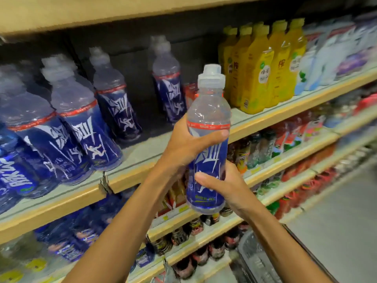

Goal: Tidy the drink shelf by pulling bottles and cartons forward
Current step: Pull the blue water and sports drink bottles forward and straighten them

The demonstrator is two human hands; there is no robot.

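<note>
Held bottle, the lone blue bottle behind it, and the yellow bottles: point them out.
Held bottle [210,156]: head view, blue label at mid-body.
Lone blue bottle [170,94]: head view, its label.
Yellow bottles [255,86]: head view, front bottle's body.

light: bright, even | sharp: bottle [208,123] in the fingers [213,137] | blurry: shelves [285,110] left and right of fingers | edges: bent

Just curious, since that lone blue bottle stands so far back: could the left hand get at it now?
Probably not yet: the left hand grips the held bottle, as does the right hand. Once freed, likely yes; the shelf before the back bottle is bare.
</note>
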